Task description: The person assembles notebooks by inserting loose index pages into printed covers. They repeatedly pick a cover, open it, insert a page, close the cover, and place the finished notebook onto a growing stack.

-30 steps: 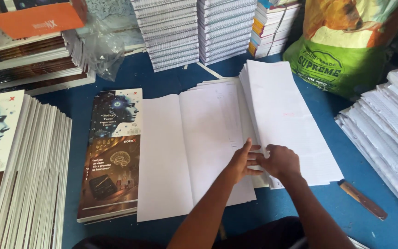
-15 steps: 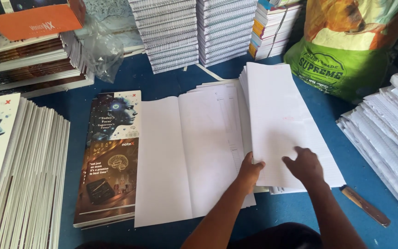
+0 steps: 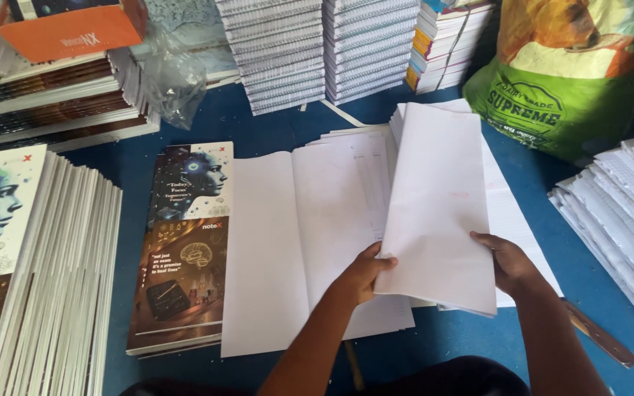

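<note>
Your fingertips are hiding under the sheaf of white sheets (image 3: pixel 440 213), so you cannot see how far they are reaching beneath it. The sheaf is also covering part of the flat paper pile (image 3: pixel 317 242) behind it, and the wooden stick (image 3: pixel 599 334) by your right forearm is partly tucked under your arm. The stacks of white pages (image 3: pixel 621 213) at the right edge are running out of view, as is the stack of covers (image 3: pixel 31 279) on the left.

Your left hand (image 3: pixel 365 273) is gripping the sheaf's lower left corner, thumb lying on top. Your right hand (image 3: pixel 506 260) is clasping the lower right edge, thumb over the face of the paper. Both forearms are coming up from the bottom of the view, angled inward.

The sheaf is a thick, tall, blank white block, lifting off the bench (image 3: pixel 273 125) at its near end and tilting slightly to the right, with its far end resting toward the fanned sheets behind it. It is sitting just right of the middle, over the spread paper. Left of that paper, a pile of printed covers (image 3: pixel 185 249) showing a face and a brain is lying flat on the blue bench. A green and orange sack (image 3: pixel 566 81) is standing at the upper right.
</note>
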